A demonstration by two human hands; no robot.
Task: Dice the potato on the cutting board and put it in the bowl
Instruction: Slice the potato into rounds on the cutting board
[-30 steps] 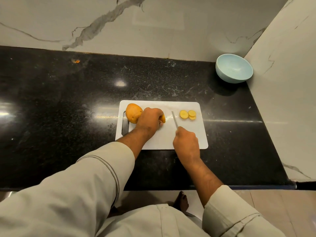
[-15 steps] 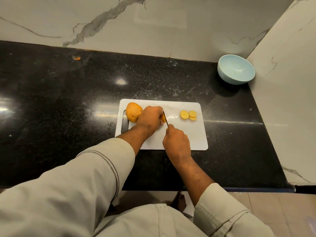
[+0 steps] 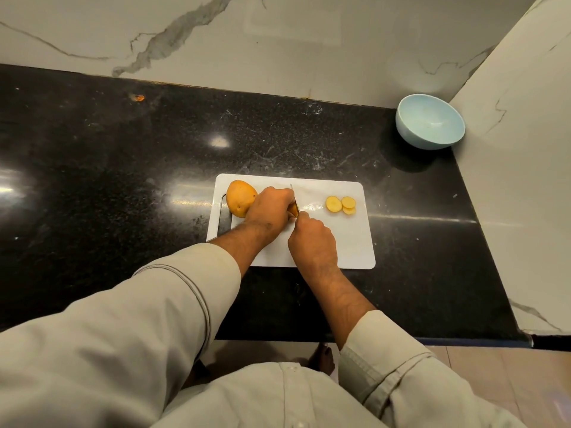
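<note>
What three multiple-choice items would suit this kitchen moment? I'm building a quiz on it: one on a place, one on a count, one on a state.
1. Where is the pale blue round bowl?
A. on the white cutting board
B. in the counter's far right corner
C. on the floor

2. How many cut yellow potato slices lie on the white rectangular cutting board?
A. one
B. three
C. six

3. What is in the bowl?
A. nothing
B. potato dice
C. water

Answers: 1 B, it stands by the marble walls; 2 B, three slices overlap right of the hands; 3 A, its inside shows bare.
</note>
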